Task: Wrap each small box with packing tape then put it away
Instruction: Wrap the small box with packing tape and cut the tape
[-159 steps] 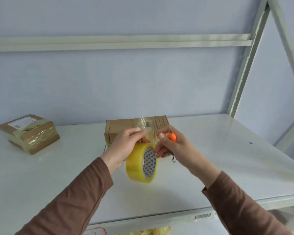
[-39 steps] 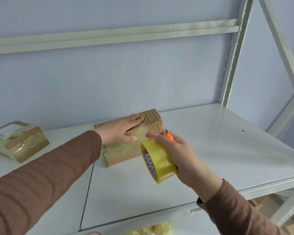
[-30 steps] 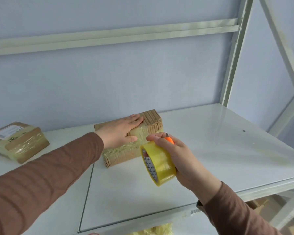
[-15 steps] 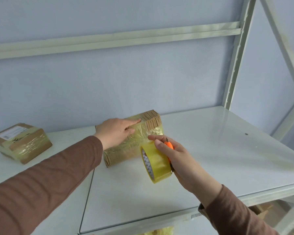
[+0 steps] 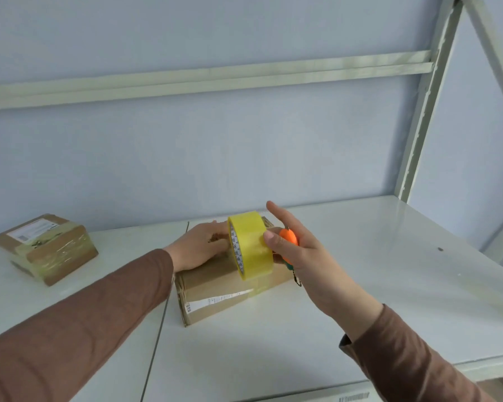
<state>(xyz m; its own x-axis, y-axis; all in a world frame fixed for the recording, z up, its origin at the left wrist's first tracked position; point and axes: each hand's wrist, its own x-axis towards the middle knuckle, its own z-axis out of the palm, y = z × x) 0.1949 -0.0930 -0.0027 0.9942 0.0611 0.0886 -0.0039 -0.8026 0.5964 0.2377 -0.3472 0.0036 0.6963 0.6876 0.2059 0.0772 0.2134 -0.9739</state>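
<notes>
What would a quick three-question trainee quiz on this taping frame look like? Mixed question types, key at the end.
1. True or false: the left hand rests on top of the cardboard box in the middle of the shelf.
2. Which hand holds the tape roll? A) left B) right C) neither
3. Fill in: the second box, already wrapped in tape, lies to the ___ of the one being worked on.

Key:
1. True.
2. B: the right hand holds the roll over the box, with a small orange cutter in the same hand.
3. Left.
</notes>
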